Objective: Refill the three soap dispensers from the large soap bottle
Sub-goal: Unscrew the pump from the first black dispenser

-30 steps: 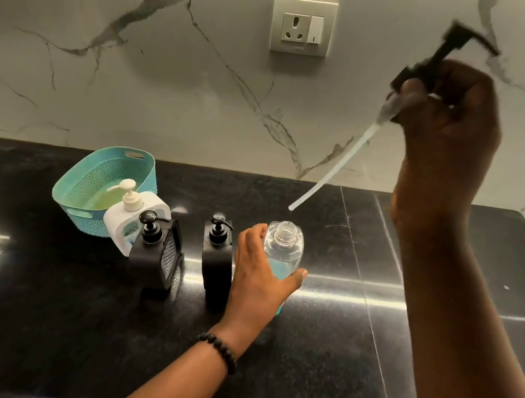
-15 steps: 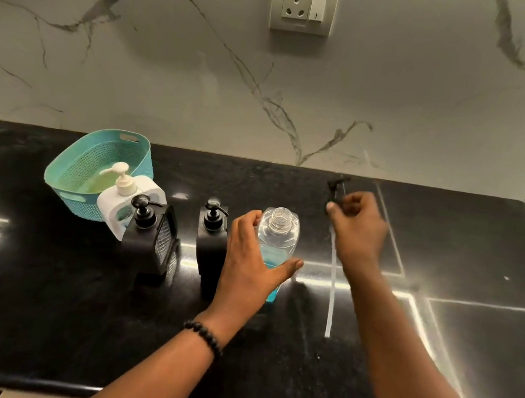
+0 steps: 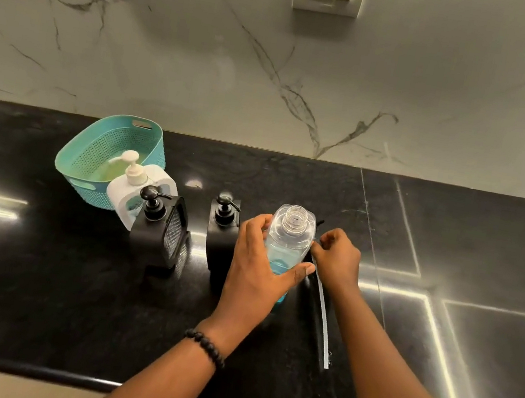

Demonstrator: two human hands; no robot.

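**Head view: clear dispenser steadied, its pump laid aside**

Head view shows the left hand (image 3: 260,268) with its grip wrapped around the clear dispenser (image 3: 289,238), fingers behind and thumb in front, probably to steady the open-necked bottle for filling. Just right of that dispenser, the right hand (image 3: 336,259) rests its curled fingers at the top of the removed pump (image 3: 322,309); whether it pinches the pump I cannot tell. The pump's tube lies on the counter (image 3: 471,251). Left of the clear dispenser stand two capped black dispensers (image 3: 223,227), (image 3: 158,230); further left, the large soap bottle (image 3: 137,188) leans against a teal basket (image 3: 102,151).
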